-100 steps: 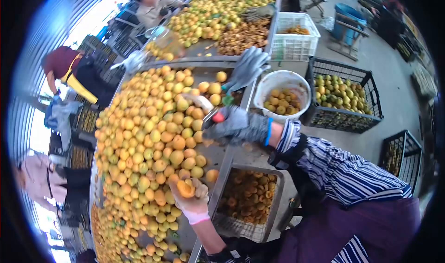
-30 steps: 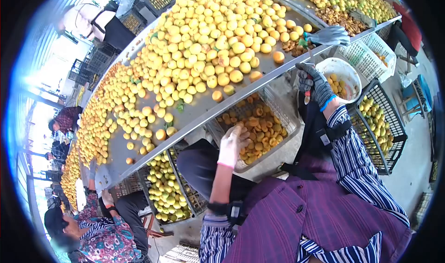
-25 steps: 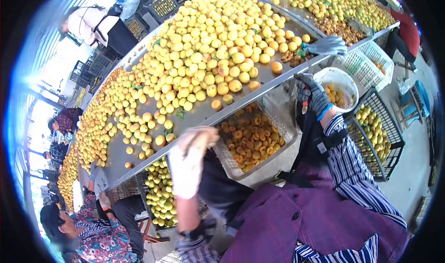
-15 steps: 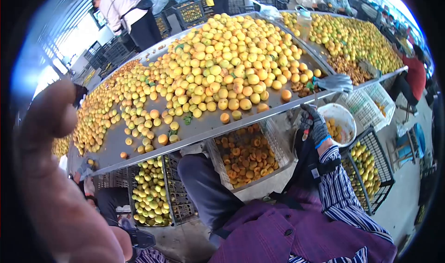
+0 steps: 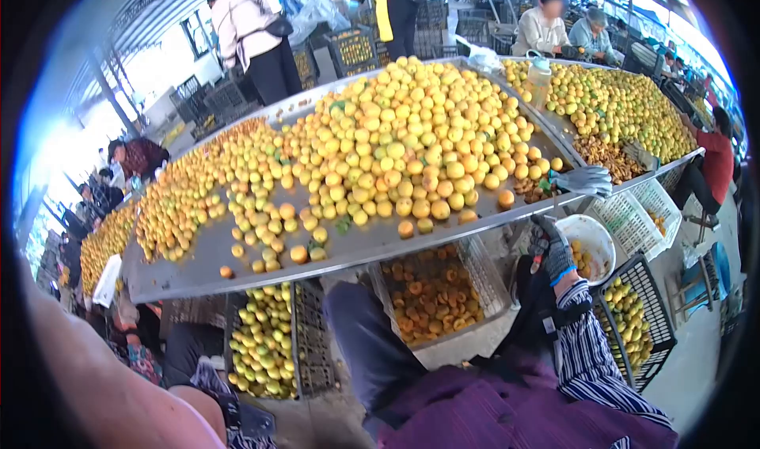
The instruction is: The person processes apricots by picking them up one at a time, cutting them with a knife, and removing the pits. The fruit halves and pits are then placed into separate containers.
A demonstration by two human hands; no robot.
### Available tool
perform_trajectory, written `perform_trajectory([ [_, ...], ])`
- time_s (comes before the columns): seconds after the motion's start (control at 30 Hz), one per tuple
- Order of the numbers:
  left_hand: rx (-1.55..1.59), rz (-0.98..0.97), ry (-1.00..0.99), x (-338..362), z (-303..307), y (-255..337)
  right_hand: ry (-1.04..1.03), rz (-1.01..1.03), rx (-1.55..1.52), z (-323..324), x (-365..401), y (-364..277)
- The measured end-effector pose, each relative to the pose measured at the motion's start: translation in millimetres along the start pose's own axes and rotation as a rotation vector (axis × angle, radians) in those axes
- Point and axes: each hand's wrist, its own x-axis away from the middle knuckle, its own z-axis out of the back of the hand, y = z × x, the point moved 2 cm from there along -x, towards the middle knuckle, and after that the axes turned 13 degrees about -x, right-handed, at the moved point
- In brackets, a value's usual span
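My right hand [image 5: 554,251], in a grey and dark glove with a blue cuff, is at the metal table's [image 5: 340,259] front edge. Its fingers are closed round a small tool with a red part [image 5: 537,264], mostly hidden. A white bucket [image 5: 590,235] with fruit pieces stands just beside it. My left hand [image 5: 95,378], bare and blurred, fills the lower left very close to the camera; its fingers cannot be made out. Yellow-orange fruit [image 5: 412,140] is heaped on the table. An empty grey glove [image 5: 584,181] lies near the edge.
Below the table are a crate of halved fruit [image 5: 431,294], a crate of whole fruit [image 5: 263,342] and another at right [image 5: 627,314]. White baskets [image 5: 625,215] stand further right. A bottle [image 5: 538,81] is on the table; several people are around it.
The view has shifted, so the table sits lower and more people show behind it. The curled finger of my left hand has left the view at the left. My right hand keeps its hold.
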Motion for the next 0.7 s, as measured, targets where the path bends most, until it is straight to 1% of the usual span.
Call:
perform_trajectory([
  [0.03, -0.008, -0.01, 0.032, -6.8, -1.2, -2.3, 0.025, 0.013, 0.012, 1.9, 3.1, 1.5],
  [0.1, -0.046, -0.03, 0.142, -21.4, -1.8, -7.5, 0.01, 0.088, 0.052, 12.6, -2.4, 6.9],
  [0.17, -0.104, -0.042, 0.235, -35.1, 5.2, -13.7, 0.076, 0.068, 0.125, -14.7, 13.2, 2.5],
  [0.23, -0.189, -0.022, 0.284, -40.2, 20.3, -16.1, 0.03, 0.028, 0.049, -3.9, 6.3, 2.2],
  [0.33, -0.357, 0.078, 0.406, -27.9, 37.7, -10.5, -0.154, -0.008, 0.095, -3.0, 10.3, 3.5],
  [0.4, -0.429, 0.159, 0.492, -18.3, 34.6, -3.9, -0.242, -0.017, 0.145, -0.8, 11.9, 4.8],
  [0.53, -0.293, 0.281, 0.497, -12.0, -11.7, 10.7, -0.097, 0.006, 0.181, 2.2, 4.2, 5.2],
  [0.63, -0.262, 0.336, 0.572, -13.1, -27.4, 17.2, -0.093, 0.056, 0.193, 2.4, 2.3, 4.9],
  [0.7, -0.224, 0.363, 0.556, -11.0, -36.2, 23.4, -0.039, 0.06, 0.17, 2.9, 0.4, 4.0],
])
